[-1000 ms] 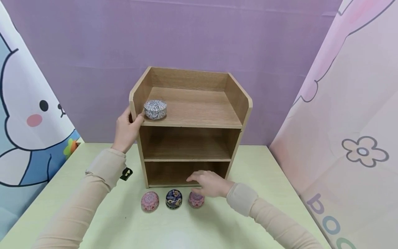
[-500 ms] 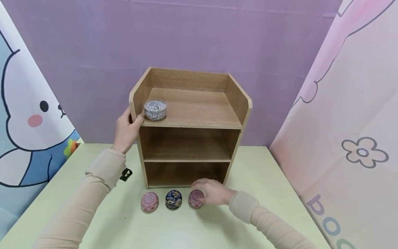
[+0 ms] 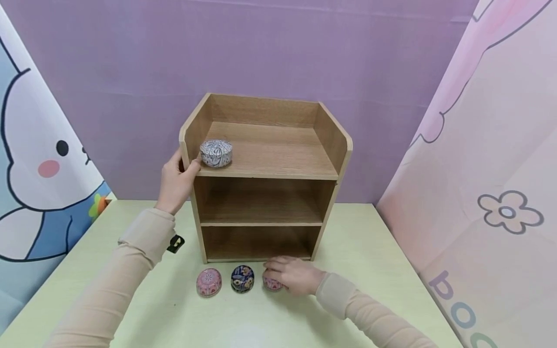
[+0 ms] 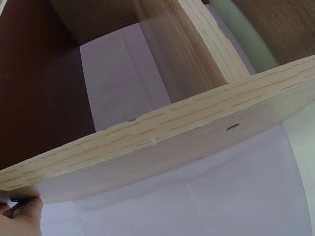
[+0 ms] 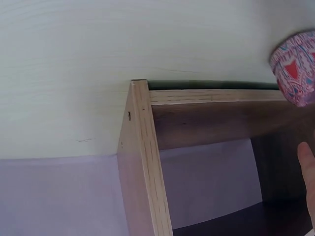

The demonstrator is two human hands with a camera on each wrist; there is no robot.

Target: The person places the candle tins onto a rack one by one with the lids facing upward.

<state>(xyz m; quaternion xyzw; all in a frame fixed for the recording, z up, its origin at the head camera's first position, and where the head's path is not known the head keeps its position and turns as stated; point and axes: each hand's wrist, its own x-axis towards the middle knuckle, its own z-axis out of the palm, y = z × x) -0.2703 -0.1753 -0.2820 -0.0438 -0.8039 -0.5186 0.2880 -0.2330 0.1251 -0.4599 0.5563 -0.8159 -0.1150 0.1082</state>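
Note:
My left hand (image 3: 176, 181) grips the left side panel of the wooden shelf unit (image 3: 267, 177), its thumb at the front edge. In the left wrist view, part of the left hand (image 4: 24, 219) shows at the panel's lower left. Close to that thumb, a black-and-white patterned round tin (image 3: 216, 153) sits on the top board. My right hand (image 3: 296, 275) is over the right-hand pink tin (image 3: 272, 284), its fingers covering part of the lid. In the right wrist view, one finger (image 5: 306, 164) stands apart from this pink tin (image 5: 298, 69).
In front of the shelf unit, a second pink tin (image 3: 209, 282) and a dark blue floral tin (image 3: 242, 279) stand in a row on the pale green table (image 3: 209, 324). A purple cloth (image 3: 278, 48) hangs behind; printed panels stand at both sides.
My right hand first drew back to the pink tin's right side, then came forward and lower over its lid. The left hand keeps its place on the side panel.

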